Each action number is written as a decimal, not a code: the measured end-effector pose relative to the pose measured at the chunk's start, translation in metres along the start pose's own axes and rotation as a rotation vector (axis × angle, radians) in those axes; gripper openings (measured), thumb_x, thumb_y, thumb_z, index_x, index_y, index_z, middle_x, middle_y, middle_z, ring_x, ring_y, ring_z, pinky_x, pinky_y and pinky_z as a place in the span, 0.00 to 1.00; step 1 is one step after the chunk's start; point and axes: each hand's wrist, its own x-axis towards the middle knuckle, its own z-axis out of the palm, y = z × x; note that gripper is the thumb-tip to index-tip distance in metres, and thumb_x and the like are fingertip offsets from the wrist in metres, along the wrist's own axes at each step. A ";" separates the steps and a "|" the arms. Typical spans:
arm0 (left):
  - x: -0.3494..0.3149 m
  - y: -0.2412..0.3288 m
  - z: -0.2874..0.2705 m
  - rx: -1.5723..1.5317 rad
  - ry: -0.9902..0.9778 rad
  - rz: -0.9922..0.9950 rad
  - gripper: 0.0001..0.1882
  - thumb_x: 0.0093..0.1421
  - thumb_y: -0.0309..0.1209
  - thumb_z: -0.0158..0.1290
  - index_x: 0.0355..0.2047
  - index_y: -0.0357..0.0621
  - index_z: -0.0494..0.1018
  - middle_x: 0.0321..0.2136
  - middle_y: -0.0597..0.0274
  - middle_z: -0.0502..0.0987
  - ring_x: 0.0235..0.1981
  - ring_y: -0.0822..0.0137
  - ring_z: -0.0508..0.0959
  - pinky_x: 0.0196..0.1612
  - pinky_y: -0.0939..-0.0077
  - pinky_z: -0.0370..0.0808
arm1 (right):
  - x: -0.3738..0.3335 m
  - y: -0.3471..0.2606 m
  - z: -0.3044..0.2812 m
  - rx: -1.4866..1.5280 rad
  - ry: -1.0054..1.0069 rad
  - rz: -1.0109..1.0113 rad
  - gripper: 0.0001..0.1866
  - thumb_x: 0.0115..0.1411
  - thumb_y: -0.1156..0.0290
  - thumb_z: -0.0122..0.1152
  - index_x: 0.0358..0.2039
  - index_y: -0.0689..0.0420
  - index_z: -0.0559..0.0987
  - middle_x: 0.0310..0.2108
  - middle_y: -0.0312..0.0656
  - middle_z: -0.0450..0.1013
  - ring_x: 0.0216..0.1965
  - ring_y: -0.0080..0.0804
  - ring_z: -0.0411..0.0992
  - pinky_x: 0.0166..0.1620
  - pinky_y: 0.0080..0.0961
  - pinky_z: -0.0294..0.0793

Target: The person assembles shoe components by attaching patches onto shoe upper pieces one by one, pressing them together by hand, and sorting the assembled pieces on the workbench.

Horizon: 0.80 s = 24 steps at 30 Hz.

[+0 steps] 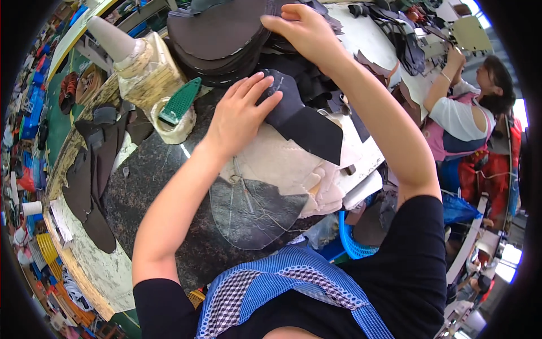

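Observation:
My left hand [240,116] lies with its fingers stretched out, fingertips and thumb touching the edge of a dark leather piece [285,99] with a black flap [316,133]. My right hand [307,37] is reached far forward beside a tall stack of dark, rounded leather pieces [217,34]. Its thumb and fingers are apart, and I see nothing between them. Beneath the dark piece spreads a pile of pale beige pieces [288,164]. Nearer to me, a shiny black leather piece [254,217] with loose threads lies on the dark work surface [164,198].
A cone-shaped spool [113,39] and a green perforated tool [180,101] in a whitish holder [172,133] stand at the left. Long dark scraps [96,169] lie left of them. A blue basket [355,246] sits below the right edge. A co-worker [466,107] works at the right.

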 end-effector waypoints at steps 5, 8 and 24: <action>0.026 -0.010 -0.007 -0.267 -0.073 -0.087 0.21 0.52 0.18 0.54 0.46 0.45 0.82 0.44 0.54 0.84 0.46 0.52 0.84 0.50 0.61 0.81 | -0.148 -0.027 -0.073 -0.365 -0.422 -0.135 0.42 0.49 0.54 0.77 0.61 0.61 0.72 0.49 0.54 0.79 0.53 0.49 0.77 0.58 0.39 0.76; 0.057 -0.006 -0.019 -0.485 -0.095 -0.183 0.10 0.68 0.31 0.56 0.43 0.38 0.80 0.31 0.51 0.82 0.34 0.59 0.84 0.38 0.67 0.78 | -0.177 -0.009 -0.087 -0.377 -0.221 0.076 0.27 0.56 0.68 0.68 0.57 0.58 0.74 0.43 0.49 0.80 0.44 0.44 0.80 0.51 0.39 0.79; -0.087 0.141 -0.079 -1.435 0.087 -1.058 0.21 0.70 0.24 0.56 0.62 0.37 0.69 0.54 0.62 0.78 0.54 0.71 0.78 0.58 0.74 0.75 | -0.230 -0.072 -0.016 0.404 -0.438 0.091 0.14 0.67 0.70 0.63 0.50 0.62 0.83 0.54 0.44 0.74 0.57 0.33 0.71 0.59 0.32 0.70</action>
